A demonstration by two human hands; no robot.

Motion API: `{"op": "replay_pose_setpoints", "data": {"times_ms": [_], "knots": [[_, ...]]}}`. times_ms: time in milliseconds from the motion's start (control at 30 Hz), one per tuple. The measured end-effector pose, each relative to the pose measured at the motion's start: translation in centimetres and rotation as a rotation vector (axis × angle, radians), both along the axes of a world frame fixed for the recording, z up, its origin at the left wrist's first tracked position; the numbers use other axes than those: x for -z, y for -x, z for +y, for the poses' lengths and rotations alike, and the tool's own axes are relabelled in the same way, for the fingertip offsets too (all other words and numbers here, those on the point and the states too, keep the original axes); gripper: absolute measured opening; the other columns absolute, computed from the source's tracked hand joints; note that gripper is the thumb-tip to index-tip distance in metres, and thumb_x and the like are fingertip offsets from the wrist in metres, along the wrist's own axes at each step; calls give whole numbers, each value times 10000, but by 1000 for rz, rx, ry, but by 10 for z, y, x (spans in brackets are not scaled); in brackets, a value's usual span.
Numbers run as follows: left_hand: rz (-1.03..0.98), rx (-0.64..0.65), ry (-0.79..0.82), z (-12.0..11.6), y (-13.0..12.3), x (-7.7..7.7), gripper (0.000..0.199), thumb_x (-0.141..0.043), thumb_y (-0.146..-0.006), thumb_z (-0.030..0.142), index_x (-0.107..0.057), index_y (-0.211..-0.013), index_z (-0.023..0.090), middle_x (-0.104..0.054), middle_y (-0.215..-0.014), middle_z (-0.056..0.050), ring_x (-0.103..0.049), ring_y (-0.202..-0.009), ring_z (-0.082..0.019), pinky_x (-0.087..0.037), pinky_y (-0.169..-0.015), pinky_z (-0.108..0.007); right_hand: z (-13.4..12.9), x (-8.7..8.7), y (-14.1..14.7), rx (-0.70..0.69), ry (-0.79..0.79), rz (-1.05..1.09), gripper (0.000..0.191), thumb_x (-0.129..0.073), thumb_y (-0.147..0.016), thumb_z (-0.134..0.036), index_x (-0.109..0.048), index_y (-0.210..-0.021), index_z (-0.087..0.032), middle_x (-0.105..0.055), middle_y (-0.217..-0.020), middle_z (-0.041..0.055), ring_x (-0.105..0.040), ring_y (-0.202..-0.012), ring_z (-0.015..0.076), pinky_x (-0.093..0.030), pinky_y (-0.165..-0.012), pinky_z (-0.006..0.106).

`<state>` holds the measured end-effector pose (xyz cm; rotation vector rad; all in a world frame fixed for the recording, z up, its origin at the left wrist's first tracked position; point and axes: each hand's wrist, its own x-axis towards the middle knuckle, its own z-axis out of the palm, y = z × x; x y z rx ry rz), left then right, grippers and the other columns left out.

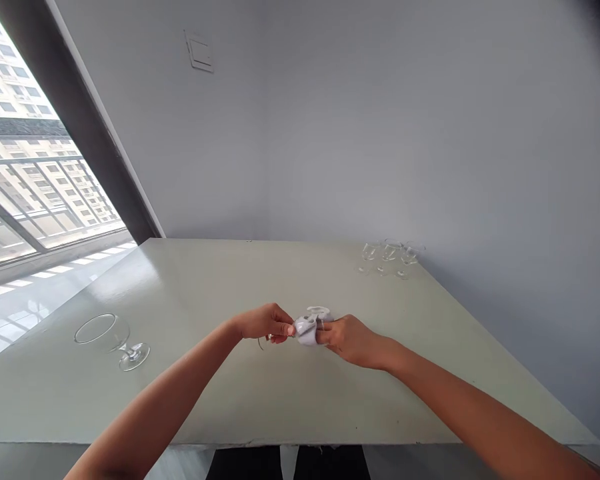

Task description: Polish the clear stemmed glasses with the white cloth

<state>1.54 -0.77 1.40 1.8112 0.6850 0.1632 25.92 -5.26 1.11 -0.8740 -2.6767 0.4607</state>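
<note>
left hand (275,327), likely glass (261,344), right hand (353,341), cloth (308,335)

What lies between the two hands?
A white item with dark marks, between the left hand and the right hand, in the head view.

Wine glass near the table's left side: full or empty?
Empty, as far as this view shows: the wine glass is see-through, with no liquid line or colour inside.

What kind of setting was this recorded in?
Probably a room in an upper-storey apartment: a wall switch on a plain painted wall, and a large window facing a many-windowed building across the way.
</note>
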Motion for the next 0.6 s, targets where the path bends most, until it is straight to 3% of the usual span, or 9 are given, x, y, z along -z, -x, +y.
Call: {"op": "replay_pose_setpoints", "data": {"times_ms": [100,233,333,433,533,600], "knots": [[-103,-16,217,1,0,11,467,-476,-757,566,-637,-744,127,-428,-504,16,-364,-466,-79,-304,-472,-236,11,-3,-3,-33,-221,-88,509,-332,-735,16,-616,-990,-321,-670,-931,-43,-596,-715,99,-352,-516,190],[-208,-73,305,0,-3,19,440,-521,-755,506,-644,-941,126,-425,-536,22,-359,-484,-75,-282,-472,-229,22,-3,-8,55,-268,-57,371,-366,-758,-33,-627,-892,-258,-675,-878,-26,-574,-640,97,-346,-499,197],[-208,-137,307,-2,-1,21,414,-539,-747,483,-647,-927,126,-432,-547,17,-356,-492,-75,-284,-476,-229,24,1,-17,141,-213,50,396,-367,-751,-33,-613,-963,-259,-651,-1013,-14,-589,-713,103,-397,-552,203],[-233,-264,343,-4,6,29,406,-542,-744,476,-643,-904,117,-418,-542,21,-368,-489,-76,-300,-480,-231,22,2,-26,353,-142,257,380,-384,-755,-65,-603,-1000,-256,-623,-1074,6,-589,-694,108,-445,-616,233],[-299,-439,386,-4,8,41,406,-534,-750,471,-628,-911,111,-415,-564,23,-382,-494,-73,-324,-502,-233,16,-1,-22,618,-15,536,262,-422,-816,-218,-588,-1019,-226,-659,-806,15,-569,-568,117,-470,-610,263],[-301,-515,362,-6,3,47,407,-525,-751,476,-620,-901,110,-428,-574,21,-386,-500,-73,-324,-508,-229,11,-1,-11,706,116,668,290,-437,-830,-331,-569,-1054,-203,-605,-591,-12,-562,-520,130,-471,-560,257]]}}
